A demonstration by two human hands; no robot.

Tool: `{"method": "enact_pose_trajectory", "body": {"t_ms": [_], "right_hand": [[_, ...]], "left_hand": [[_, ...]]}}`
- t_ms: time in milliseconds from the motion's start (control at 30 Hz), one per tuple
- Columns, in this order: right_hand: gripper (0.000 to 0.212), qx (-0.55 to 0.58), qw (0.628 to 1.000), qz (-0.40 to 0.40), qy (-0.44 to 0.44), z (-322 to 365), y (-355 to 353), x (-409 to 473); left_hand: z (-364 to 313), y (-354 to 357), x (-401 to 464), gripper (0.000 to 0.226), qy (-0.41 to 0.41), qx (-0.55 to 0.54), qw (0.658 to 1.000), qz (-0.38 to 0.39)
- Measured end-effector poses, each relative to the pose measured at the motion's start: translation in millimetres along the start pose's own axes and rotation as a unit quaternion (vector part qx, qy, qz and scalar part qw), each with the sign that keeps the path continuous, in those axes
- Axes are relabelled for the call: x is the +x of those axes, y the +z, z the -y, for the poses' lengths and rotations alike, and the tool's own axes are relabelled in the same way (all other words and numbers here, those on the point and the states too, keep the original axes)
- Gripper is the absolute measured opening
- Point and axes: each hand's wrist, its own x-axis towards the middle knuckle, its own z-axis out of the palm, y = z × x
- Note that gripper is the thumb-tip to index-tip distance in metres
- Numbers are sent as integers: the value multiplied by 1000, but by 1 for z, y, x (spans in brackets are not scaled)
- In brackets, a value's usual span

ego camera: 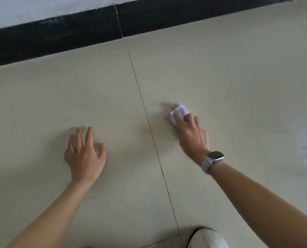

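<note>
My right hand (193, 136) reaches forward over the beige tiled floor (238, 77) and presses a small crumpled white cloth or tissue (178, 110) onto it, fingers on top of the wad; the hand is motion-blurred. A grey smartwatch (214, 158) sits on that wrist. My left hand (84, 153) rests flat on the floor to the left of the tile joint, fingers spread and holding nothing.
A dark grout line (149, 122) runs from the far wall toward me between two tiles. A black skirting strip (59, 38) edges the floor below a white wall. A white shoe toe (208, 238) shows at the bottom.
</note>
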Motion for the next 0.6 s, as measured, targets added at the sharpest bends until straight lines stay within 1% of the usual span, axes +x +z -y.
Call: {"method": "enact_pose_trajectory", "body": {"t_ms": [33, 67, 100, 133, 167, 200, 233, 300, 333, 367, 400, 433, 467, 500, 533, 567, 600], "right_hand": [[69, 23, 993, -26, 116, -27, -13, 15], [66, 45, 975, -54, 213, -45, -25, 30], [65, 49, 959, -71, 271, -51, -31, 45], [64, 50, 952, -75, 291, -45, -29, 59], [64, 47, 955, -81, 280, -32, -22, 72], [64, 37, 966, -89, 242, -11, -15, 80], [66, 32, 979, -95, 178, 17, -4, 84], [70, 58, 996, -71, 0, 84, 16, 76], [69, 79, 991, -35, -101, 117, 27, 64], [66, 82, 976, 15, -203, 145, 34, 49], [65, 69, 955, 52, -283, 164, 37, 36], [64, 58, 942, 68, -323, 169, 39, 29], [64, 62, 941, 64, -328, 162, 36, 29], [64, 70, 952, 35, -297, 149, 30, 33], [63, 75, 967, -1, -242, 133, 23, 42], [64, 80, 981, -45, -168, 115, 15, 54], [66, 88, 990, -85, -74, 96, 5, 67]], "left_hand": [[-1, 0, 4, 61, -2, 0, 1000, 5], [-2, -2, 9, 62, -3, 1, 1000, 9], [-2, -3, 13, 63, -4, 0, 1000, 14], [-1, -5, 17, 63, -7, -3, 1000, 17], [1, -8, 21, 62, -11, -9, 1000, 18], [5, -11, 24, 60, -12, -16, 1000, 16], [10, -13, 26, 58, -12, -23, 1000, 10], [24, -18, 28, 55, -25, -29, 999, 0], [33, -22, 28, 56, -38, -29, 999, 0], [41, -25, 27, 59, -52, -28, 998, 4], [50, -28, 26, 60, -65, -28, 997, 8], [57, -30, 24, 60, -76, -27, 997, 14], [63, -31, 21, 61, -83, -24, 996, 21], [67, -32, 19, 64, -90, -22, 995, 31], [70, -33, 17, 66, -98, -24, 994, 38], [71, -33, 16, 68, -106, -29, 993, 44], [71, -33, 16, 69, -110, -34, 992, 47]]}}
